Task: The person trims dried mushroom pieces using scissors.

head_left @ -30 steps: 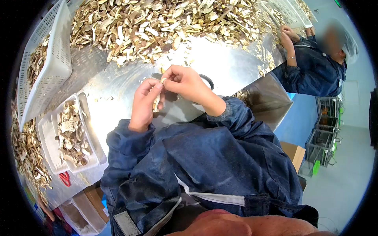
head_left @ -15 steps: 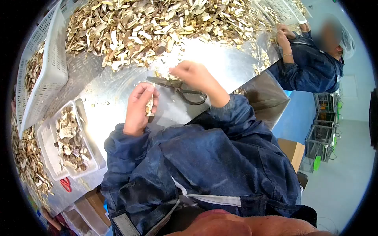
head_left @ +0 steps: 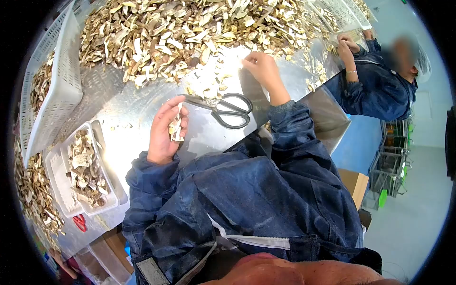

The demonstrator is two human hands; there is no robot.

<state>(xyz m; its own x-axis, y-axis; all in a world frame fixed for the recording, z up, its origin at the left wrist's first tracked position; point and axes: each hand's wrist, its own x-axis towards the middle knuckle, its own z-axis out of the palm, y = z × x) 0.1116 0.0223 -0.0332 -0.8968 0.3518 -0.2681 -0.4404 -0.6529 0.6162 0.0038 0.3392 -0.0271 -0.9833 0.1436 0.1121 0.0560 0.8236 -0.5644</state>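
Dried mushroom slices [head_left: 175, 127] rest in my left hand [head_left: 163, 130], its fingers curled around them over the metal table. Black-handled scissors [head_left: 216, 107] lie on the table just right of that hand, blades pointing toward it. My right hand [head_left: 264, 70] is above the table beyond the scissor handles, near the edge of a large heap of dried mushroom slices [head_left: 180, 33]. Its thumb and fingers are pinched together; whatever is between them, if anything, is too small to make out. Between the two hands, small pale slices [head_left: 206, 78] are scattered at the heap's edge.
A white perforated basket [head_left: 61, 85] of slices stands tilted at the left. Below it, white plastic trays [head_left: 114, 197] hold more pieces, beside a red-handled tool [head_left: 80, 222]. Another person [head_left: 370, 85] works at the right, near a second white basket [head_left: 342, 14].
My right hand has moved up and right, away from the scissors, which now show fully with their handles turned. My left hand has tilted open slightly, showing more of the slices.
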